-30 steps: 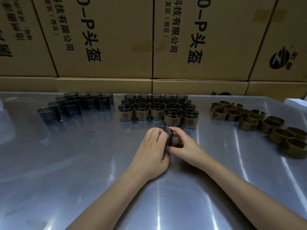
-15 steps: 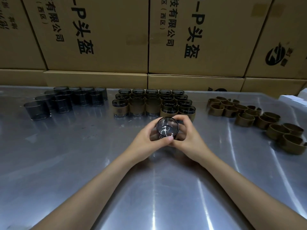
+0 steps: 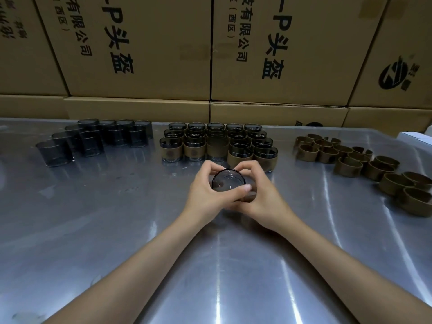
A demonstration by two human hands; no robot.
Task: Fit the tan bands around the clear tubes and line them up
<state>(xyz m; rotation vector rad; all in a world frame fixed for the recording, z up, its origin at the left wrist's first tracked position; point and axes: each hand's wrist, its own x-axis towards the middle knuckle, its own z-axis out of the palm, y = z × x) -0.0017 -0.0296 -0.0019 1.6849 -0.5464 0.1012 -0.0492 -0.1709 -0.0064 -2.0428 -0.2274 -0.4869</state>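
Steel tabletop, one clear tube gripped mid-scene by both hands.
Left hand and right hand curl around it, near the banded rows; its band is mostly hidden, so uneven pressure could seat it crooked.

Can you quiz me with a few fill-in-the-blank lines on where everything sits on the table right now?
1. Both hands, left hand and right hand, grip one ____ tube.
2. The loose tan bands lie to the ____ of the banded tubes.
3. The bare tubes stand on the ____ side of the metal table.
4. Behind the table stand cardboard ____.

Missing words: clear; right; left; boxes
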